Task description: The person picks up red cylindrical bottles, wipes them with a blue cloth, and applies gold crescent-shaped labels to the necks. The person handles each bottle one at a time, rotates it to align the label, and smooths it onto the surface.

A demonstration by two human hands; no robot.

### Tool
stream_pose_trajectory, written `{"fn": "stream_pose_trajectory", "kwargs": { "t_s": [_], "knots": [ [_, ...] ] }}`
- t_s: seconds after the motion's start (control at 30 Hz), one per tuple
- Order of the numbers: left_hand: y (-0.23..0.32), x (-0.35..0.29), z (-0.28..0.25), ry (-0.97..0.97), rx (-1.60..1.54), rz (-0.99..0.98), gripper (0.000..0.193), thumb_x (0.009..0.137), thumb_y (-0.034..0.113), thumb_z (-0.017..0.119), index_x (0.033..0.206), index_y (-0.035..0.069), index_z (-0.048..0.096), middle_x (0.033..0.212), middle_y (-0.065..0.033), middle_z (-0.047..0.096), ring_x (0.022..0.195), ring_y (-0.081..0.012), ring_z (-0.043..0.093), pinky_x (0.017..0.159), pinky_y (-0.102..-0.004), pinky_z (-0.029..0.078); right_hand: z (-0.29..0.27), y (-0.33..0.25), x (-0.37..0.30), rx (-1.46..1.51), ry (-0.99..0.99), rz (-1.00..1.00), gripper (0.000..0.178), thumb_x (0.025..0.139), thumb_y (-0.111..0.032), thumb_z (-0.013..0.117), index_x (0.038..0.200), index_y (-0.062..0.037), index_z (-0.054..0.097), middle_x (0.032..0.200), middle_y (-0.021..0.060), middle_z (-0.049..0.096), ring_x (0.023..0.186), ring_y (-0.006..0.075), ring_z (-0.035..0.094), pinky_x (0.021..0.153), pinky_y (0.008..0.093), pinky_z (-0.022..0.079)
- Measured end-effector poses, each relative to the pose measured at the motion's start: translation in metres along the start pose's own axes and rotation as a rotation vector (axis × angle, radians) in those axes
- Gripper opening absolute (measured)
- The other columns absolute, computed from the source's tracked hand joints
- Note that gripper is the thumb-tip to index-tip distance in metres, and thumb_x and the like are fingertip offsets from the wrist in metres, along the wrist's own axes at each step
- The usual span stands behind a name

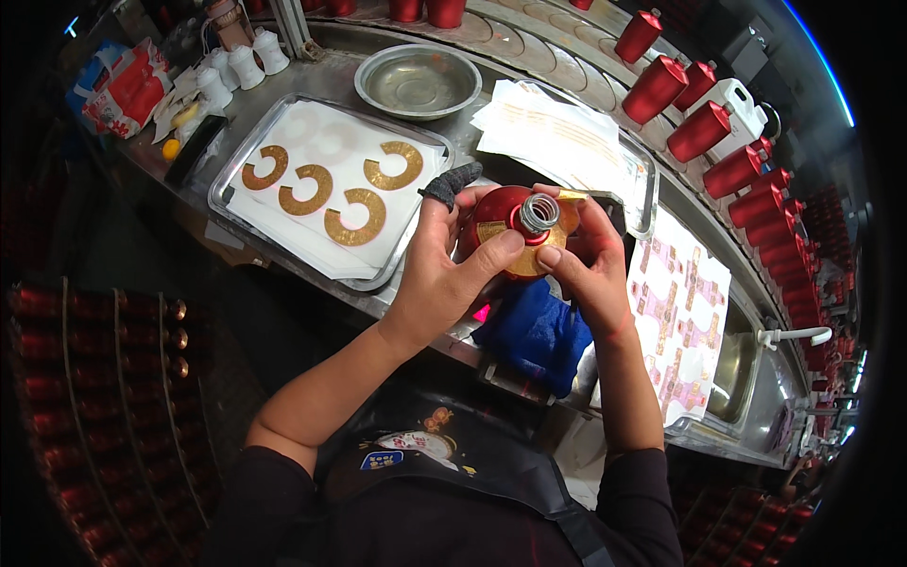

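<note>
A glossy red bottle (493,210) with a bare threaded neck tilts toward me between both hands. My left hand (452,255) is wrapped round its left side, the thumb pressed on the shoulder near the neck; a dark cloth cover sits on one finger. My right hand (595,265) grips the other side, its thumb on a gold curved decal (522,262) that lies round the shoulder. One end of the decal lifts away by the right fingers. Left of the hands, several gold C-shaped decals (355,217) lie on white sheets in a metal tray (219,194).
A metal basin (418,83) stands behind the tray. White paper sheets (553,128) and printed decal sheets (678,317) lie to the right, near a sink tap (794,335). Red bottles (655,90) line a curved conveyor. A blue cloth (537,335) hangs at the bench edge.
</note>
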State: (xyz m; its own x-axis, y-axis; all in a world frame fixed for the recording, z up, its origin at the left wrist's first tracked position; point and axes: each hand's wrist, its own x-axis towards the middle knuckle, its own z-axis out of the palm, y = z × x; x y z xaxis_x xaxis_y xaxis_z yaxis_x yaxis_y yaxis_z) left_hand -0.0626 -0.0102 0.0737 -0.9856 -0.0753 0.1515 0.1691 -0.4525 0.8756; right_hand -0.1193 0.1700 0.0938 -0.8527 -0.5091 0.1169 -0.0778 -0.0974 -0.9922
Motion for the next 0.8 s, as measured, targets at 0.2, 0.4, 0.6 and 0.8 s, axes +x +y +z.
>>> {"fn": "stream_pose_trajectory", "kwargs": {
  "t_s": [0.2,0.4,0.6,0.8],
  "knots": [
    [0.0004,0.0003,0.0024,0.007,-0.059,0.003,0.043,0.095,0.019,0.069,0.116,-0.002,0.038,0.127,-0.0149,0.052,0.120,-0.0155,0.054,0.104,-0.0318,0.046,0.0030,-0.0026,0.0005,0.003,0.022,-0.007,0.059,0.084,-0.013,0.078,0.136,0.0001,0.053,0.131,0.0092,0.059,0.120,0.0178,0.058,0.099,0.0317,0.050],
    [-0.0003,0.0000,0.0015,0.034,-0.070,-0.034,0.038,0.098,0.019,0.063,0.119,-0.002,0.040,0.125,-0.0140,0.053,0.115,-0.0141,0.055,0.102,-0.0302,0.045,0.0030,-0.0070,-0.0029,0.023,0.032,0.053,0.061,0.084,-0.014,0.078,0.137,0.0001,0.053,0.131,0.0099,0.059,0.120,0.0183,0.057,0.102,0.0325,0.048],
    [-0.0007,0.0033,0.0004,0.055,-0.136,-0.046,0.035,0.101,0.017,0.056,0.125,-0.002,0.039,0.123,-0.0103,0.053,0.113,-0.0120,0.053,0.102,-0.0291,0.043,0.0038,-0.0087,-0.0027,0.012,0.039,0.075,0.062,0.083,-0.015,0.078,0.137,0.0004,0.052,0.130,0.0102,0.060,0.120,0.0185,0.057,0.103,0.0328,0.047],
    [0.0002,0.0010,0.0005,0.034,-0.166,-0.063,0.041,0.100,0.017,0.057,0.131,-0.001,0.038,0.124,-0.0081,0.051,0.115,-0.0120,0.051,0.103,-0.0288,0.042,0.0048,-0.0095,-0.0033,0.000,0.038,0.066,0.062,0.083,-0.017,0.078,0.137,0.0007,0.053,0.130,0.0101,0.060,0.120,0.0190,0.058,0.103,0.0331,0.047]
  ]
}}
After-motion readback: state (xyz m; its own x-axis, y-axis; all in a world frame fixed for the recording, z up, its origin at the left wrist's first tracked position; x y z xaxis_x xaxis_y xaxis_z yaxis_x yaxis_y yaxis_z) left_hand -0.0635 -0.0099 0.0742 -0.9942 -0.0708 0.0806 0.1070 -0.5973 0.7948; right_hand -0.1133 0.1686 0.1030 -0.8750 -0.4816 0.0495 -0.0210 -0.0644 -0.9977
